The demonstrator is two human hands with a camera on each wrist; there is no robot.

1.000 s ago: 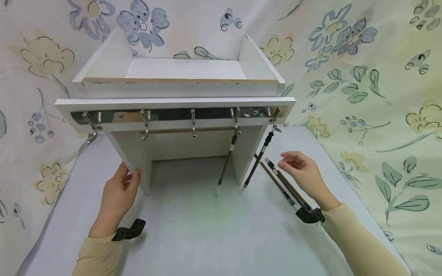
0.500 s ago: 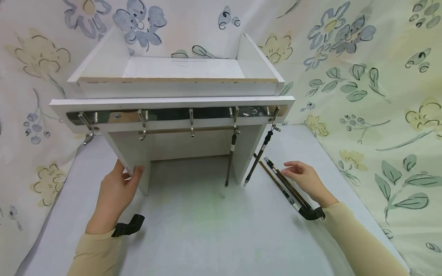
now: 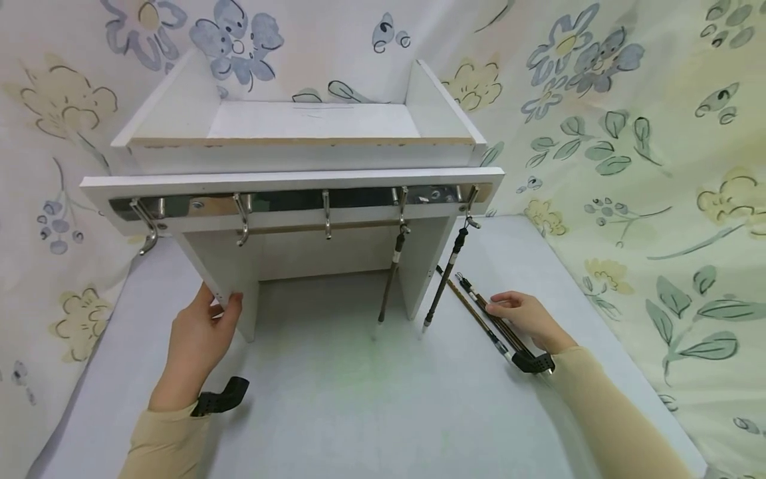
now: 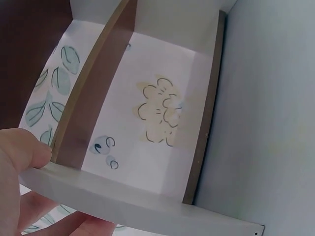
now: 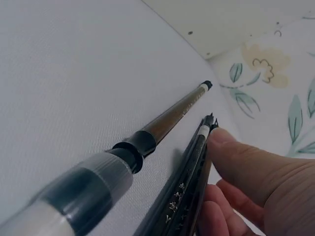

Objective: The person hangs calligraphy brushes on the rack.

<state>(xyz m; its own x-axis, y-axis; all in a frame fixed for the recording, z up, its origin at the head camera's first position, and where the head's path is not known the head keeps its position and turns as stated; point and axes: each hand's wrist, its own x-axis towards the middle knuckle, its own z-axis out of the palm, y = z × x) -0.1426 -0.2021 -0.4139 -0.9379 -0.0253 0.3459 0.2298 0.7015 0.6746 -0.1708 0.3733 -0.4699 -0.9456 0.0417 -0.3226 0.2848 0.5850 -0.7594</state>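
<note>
My left hand (image 3: 200,339) grips the side panel of a white wall shelf (image 3: 287,178), thumb on one face and fingers round the other in the left wrist view. Along the shelf's front runs a metal strip with several hooks (image 3: 327,214). Two calligraphy brushes hang from the right-hand hooks, one brush (image 3: 445,283) at the end and another brush (image 3: 390,283) beside it. My right hand (image 3: 526,319) pinches a dark calligraphy brush (image 5: 203,182) at the right of a small bunch lying on the table, thumb near its looped end.
Another brush (image 5: 174,115) with a clear cap lies apart, left of the bunch in the right wrist view. The shelf stands on a white-covered table (image 3: 359,399). Floral cloth (image 3: 676,199) hangs behind and to the right.
My right hand has lowered onto the lying brushes, its thumb and fingers closing on one. The hanging brushes sway slightly. My left hand keeps its hold on the shelf panel.
</note>
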